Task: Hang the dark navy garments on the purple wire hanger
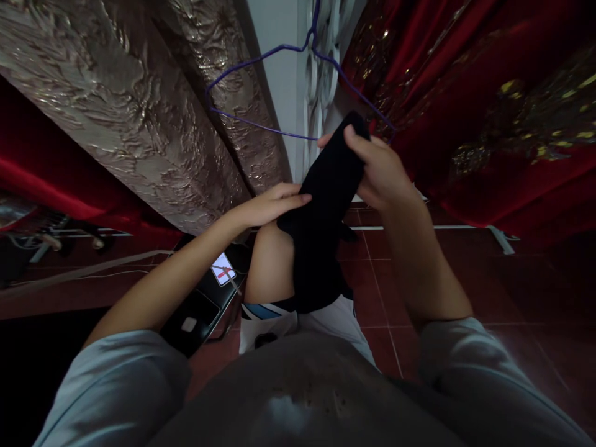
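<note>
A black piece of clothing [321, 230], its exact kind unclear, stretches from my lap up to a purple clothes hanger [284, 46]. My right hand [379, 164] grips its upper part, thumb on top and fingers behind; fingertips show past its left edge. My left hand [277, 205] holds the left edge lower down, with one digit lying on the cloth and the others partly hidden. The hanger's lower bar runs behind or into the cloth's top; which one I cannot tell. The hanger's right end is near my right hand.
Shiny beige curtains [125, 105] hang at the left and red curtains with gold decoration [503, 112] at the right. White ornamental metalwork [321, 68] stands behind the hanger. A lit phone [223, 269] lies on a black surface left of my leg. Red tiles [377, 292] cover the floor.
</note>
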Available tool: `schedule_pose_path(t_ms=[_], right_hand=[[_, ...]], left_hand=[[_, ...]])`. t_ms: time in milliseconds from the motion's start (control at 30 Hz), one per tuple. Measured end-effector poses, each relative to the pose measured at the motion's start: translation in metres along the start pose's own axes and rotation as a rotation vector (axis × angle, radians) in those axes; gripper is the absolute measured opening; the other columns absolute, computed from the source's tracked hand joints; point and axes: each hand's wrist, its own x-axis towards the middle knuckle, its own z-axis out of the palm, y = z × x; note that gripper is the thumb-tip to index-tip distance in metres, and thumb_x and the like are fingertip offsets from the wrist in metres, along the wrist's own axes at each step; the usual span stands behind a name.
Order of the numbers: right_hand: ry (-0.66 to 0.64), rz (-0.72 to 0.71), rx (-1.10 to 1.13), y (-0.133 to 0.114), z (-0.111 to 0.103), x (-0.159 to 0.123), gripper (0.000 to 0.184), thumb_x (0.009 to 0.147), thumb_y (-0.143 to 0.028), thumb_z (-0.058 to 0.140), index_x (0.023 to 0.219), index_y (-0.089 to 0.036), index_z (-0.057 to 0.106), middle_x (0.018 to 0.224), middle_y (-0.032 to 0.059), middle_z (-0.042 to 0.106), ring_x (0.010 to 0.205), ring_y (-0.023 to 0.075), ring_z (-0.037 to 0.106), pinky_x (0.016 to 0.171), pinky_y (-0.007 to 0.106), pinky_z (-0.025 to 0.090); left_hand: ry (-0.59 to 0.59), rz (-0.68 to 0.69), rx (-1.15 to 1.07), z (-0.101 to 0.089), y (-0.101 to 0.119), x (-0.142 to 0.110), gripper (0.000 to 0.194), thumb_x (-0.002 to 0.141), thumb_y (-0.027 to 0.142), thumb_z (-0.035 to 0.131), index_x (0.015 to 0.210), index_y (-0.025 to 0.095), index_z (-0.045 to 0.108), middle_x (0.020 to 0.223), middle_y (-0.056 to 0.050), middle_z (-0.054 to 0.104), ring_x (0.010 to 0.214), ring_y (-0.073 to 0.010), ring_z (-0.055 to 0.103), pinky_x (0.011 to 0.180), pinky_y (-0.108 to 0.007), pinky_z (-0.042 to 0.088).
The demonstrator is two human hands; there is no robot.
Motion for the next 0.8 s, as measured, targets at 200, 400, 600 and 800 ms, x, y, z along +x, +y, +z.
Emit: schedule_pose_path(t_ms=[200, 400, 600, 800], right_hand=[[0.253, -0.296, -0.207, -0.003, -0.025, 0.004, 0.058, 0.097, -0.070, 0.048, 0.077, -0.019, 0.068, 0.081, 0.0105, 0.070, 0.090, 0.0245, 0.070, 0.071, 0.036, 0.058], [0.427, -0.571, -0.492, 0.001, -0.026, 0.017, 0.064, 0.101, -0.071, 0.034, 0.097, -0.020, 0.073, 0.094, 0.0097, 0.072, 0.089, 0.0232, 0.068, 0.085, 0.041, 0.055], [0.119, -0.362, -0.556, 0.061, -0.009, 0.065, 0.065, 0.100, -0.072, 0.035, 0.111, -0.020, 0.072, 0.108, 0.0106, 0.073, 0.112, 0.0264, 0.067, 0.103, 0.042, 0.053], [0.275, -0.341, -0.547, 0.081, -0.046, 0.070, 0.057, 0.091, -0.077, 0.049, 0.072, -0.024, 0.057, 0.066, 0.0044, 0.050, 0.080, 0.0251, 0.059, 0.079, 0.043, 0.054]], left_hand=[[-0.140, -0.051, 0.898, -0.033, -0.044, -0.015, 0.043, 0.099, 0.052, 0.052, 0.100, 0.016, 0.075, 0.103, -0.011, 0.075, 0.113, -0.0295, 0.066, 0.123, -0.058, 0.025], [0.046, -0.258, 1.029, -0.092, -0.080, -0.043, 0.040, 0.096, 0.041, 0.047, 0.109, 0.013, 0.072, 0.112, -0.017, 0.071, 0.118, -0.0365, 0.061, 0.111, -0.058, 0.040], [0.317, -0.174, 0.740, -0.122, -0.066, -0.055, 0.031, 0.092, 0.030, 0.040, 0.092, 0.013, 0.066, 0.127, -0.016, 0.061, 0.123, -0.0290, 0.055, 0.113, -0.045, 0.043], [0.549, -0.454, 0.528, -0.130, -0.052, -0.059, 0.023, 0.092, 0.033, 0.044, 0.079, 0.018, 0.056, 0.097, -0.005, 0.068, 0.099, -0.0206, 0.057, 0.098, -0.035, 0.046]])
